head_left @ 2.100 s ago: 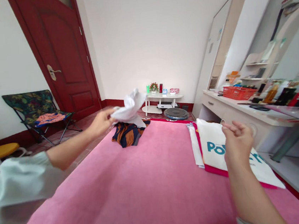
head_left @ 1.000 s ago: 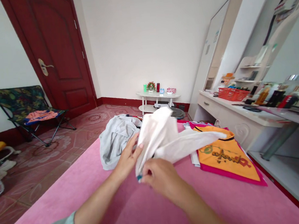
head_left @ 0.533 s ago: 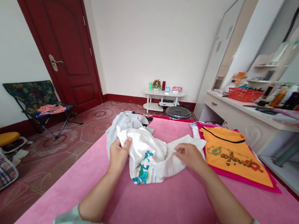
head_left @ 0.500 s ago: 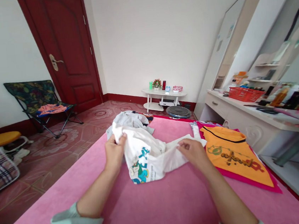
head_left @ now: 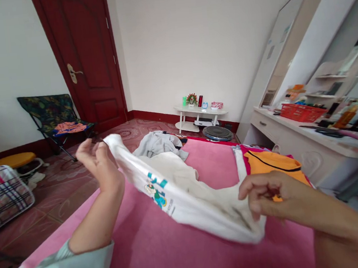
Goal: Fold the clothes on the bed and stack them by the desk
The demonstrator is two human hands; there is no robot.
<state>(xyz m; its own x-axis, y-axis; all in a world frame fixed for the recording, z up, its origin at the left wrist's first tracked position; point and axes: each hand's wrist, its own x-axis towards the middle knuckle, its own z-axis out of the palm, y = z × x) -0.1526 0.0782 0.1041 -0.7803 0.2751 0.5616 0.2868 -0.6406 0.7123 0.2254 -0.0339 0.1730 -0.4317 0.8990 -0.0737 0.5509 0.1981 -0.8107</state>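
Observation:
A white T-shirt [head_left: 182, 197] with a teal cartoon print is stretched between my two hands, sagging in the middle above the pink bedspread [head_left: 166, 254]. My left hand [head_left: 100, 163] is raised at the left, its fingers closed on one end of the shirt. At the right, my right hand [head_left: 270, 194] pinches the opposite end with bent fingers. The shirt's far part trails towards a grey garment [head_left: 159, 144] heaped at the bed's far edge. Partly hidden behind my right hand lies a flat orange garment [head_left: 269, 161].
A folding chair [head_left: 51, 117] with a pink cloth stands left by the red door [head_left: 89, 54]. Beyond the bed is a small white table [head_left: 184, 108]. A dresser [head_left: 262, 121] with a red basket [head_left: 301, 112] runs along the right.
My hands have moved apart, the left one up and left, the right one right and nearer. The white T-shirt, bunched before, is now drawn out between them.

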